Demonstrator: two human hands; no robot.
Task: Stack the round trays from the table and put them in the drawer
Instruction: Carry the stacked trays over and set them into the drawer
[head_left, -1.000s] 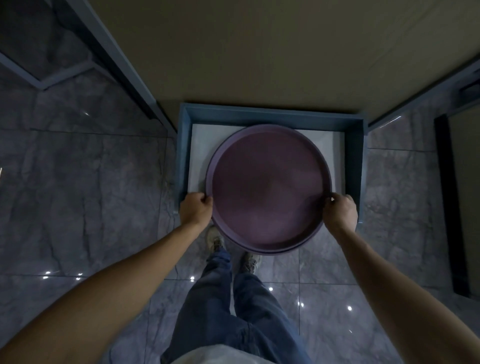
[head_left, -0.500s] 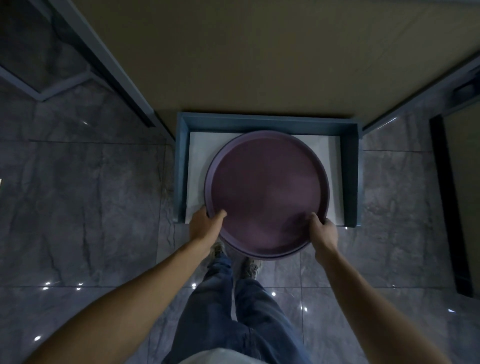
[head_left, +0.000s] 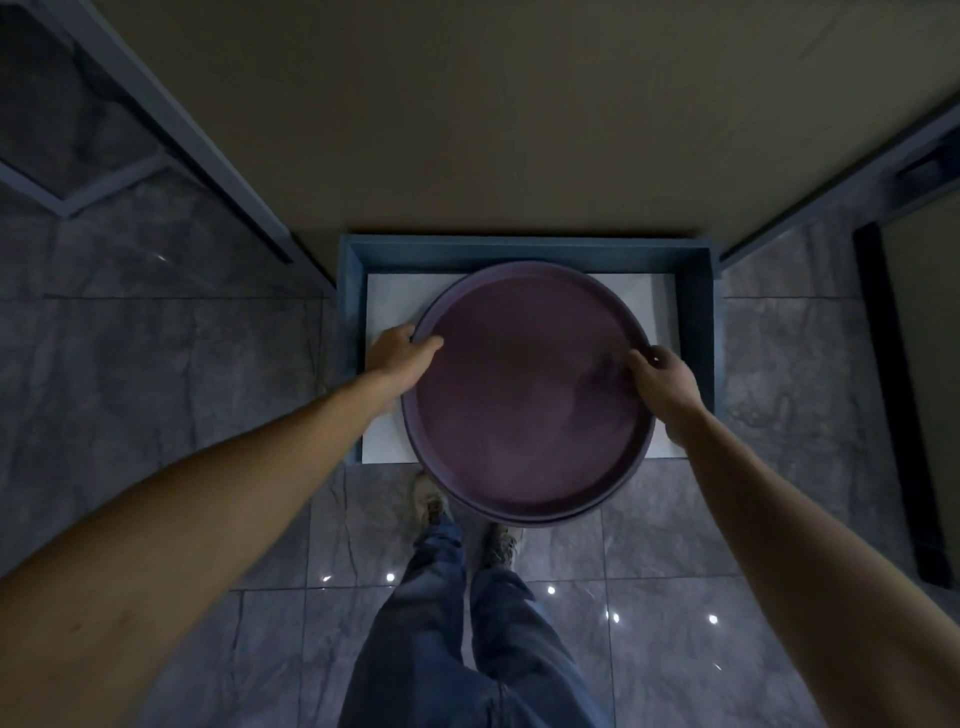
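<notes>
A stack of round purple trays hangs over the open blue drawer, its near edge jutting past the drawer's front over the floor. At the bottom edge a second rim shows under the top tray. My left hand grips the left rim with the thumb inside the tray. My right hand grips the right rim the same way. The drawer's white liner shows on both sides of the trays.
The drawer sticks out from under a beige tabletop. Grey marble floor tiles lie all around. My legs in jeans and my shoes stand just in front of the drawer. A dark cabinet edge stands at the right.
My hands have slid from the trays' near edge up to the left and right sides of the rim. The trays sit a little lower toward the drawer.
</notes>
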